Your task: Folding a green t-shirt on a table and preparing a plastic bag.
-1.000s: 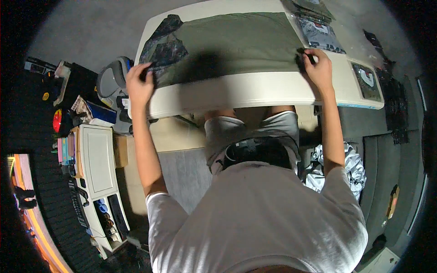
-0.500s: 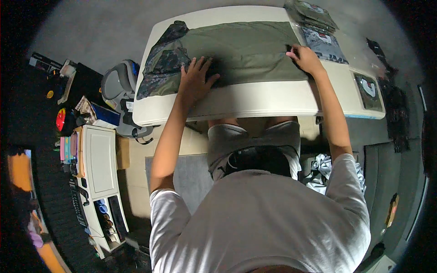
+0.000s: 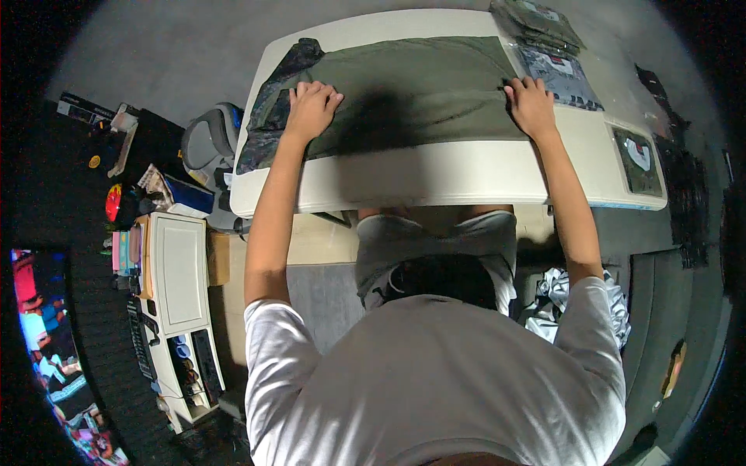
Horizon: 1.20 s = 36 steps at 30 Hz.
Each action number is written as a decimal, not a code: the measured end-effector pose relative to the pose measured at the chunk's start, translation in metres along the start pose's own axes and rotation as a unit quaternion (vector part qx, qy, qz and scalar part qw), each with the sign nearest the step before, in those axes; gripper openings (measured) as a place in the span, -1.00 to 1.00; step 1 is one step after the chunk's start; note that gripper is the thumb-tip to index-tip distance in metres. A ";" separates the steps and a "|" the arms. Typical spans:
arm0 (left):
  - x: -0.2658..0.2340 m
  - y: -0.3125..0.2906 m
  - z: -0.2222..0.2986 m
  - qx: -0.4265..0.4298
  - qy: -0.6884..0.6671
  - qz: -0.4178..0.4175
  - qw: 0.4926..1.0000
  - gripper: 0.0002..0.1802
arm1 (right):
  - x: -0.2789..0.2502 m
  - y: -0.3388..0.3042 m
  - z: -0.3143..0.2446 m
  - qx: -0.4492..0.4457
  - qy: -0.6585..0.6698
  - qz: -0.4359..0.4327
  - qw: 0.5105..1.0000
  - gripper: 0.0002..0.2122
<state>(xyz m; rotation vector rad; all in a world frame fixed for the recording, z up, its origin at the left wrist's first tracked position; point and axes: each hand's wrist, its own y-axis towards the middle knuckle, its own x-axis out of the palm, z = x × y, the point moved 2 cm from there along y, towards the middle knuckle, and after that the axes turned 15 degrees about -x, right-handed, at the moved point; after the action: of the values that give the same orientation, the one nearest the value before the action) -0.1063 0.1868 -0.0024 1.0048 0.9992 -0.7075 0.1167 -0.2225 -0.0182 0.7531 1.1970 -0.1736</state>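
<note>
A long olive-green garment lies folded flat on the white table, its dark patterned part at the left end. Where the plain and patterned cloth meet, my left hand has its fingers curled and closed on the fabric. At the garment's right edge, my right hand grips the cloth, fingertips bent over it and the thumb at the left side. Between the two hands a crease runs across the green cloth, and a dark shadow falls on its middle.
Bagged folded garments are stacked at the table's far right, and another bagged garment lies near its right end. Left of the table stand a grey chair and a white cabinet. Silvery cloth is heaped below, at right.
My left hand has shifted left and slightly away from me, its spread fingers now curled into the cloth. My right hand has turned a little, fingertips pointing forward, still at the right edge.
</note>
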 end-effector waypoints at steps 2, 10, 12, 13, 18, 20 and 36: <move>0.001 0.009 -0.003 0.020 0.010 0.021 1.000 -0.60 | -0.012 0.002 -0.003 0.007 -0.025 0.023 0.999 -0.70; 0.011 0.034 0.003 0.047 0.066 0.008 0.997 -0.42 | -0.066 -0.055 -0.043 -0.031 0.149 0.037 0.988 -0.80; 0.015 0.041 -0.003 -0.022 0.041 -0.077 0.996 -0.35 | -0.070 -0.069 -0.047 -0.014 0.173 -0.002 0.985 -0.82; 0.016 0.043 -0.005 -0.025 0.045 -0.095 0.994 -0.35 | -0.072 -0.074 -0.047 0.001 0.177 0.015 0.984 -0.82; 0.003 0.052 -0.016 0.020 0.023 -0.051 0.998 -0.35 | -0.070 -0.080 -0.044 0.042 0.168 0.070 0.982 -0.82; 0.004 0.048 -0.016 0.026 0.036 -0.044 0.998 -0.38 | -0.067 -0.080 -0.041 0.088 0.173 0.109 0.975 -0.81; -0.063 -0.125 -0.120 -0.417 0.081 0.170 0.889 -0.42 | -0.034 -0.046 0.015 0.204 0.305 0.096 0.925 -0.69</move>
<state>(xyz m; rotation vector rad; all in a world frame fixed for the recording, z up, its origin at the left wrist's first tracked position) -0.2792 0.2505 -0.0108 0.4473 1.0859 0.1275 0.0918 -0.2749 -0.0061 1.3502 1.6894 -0.0181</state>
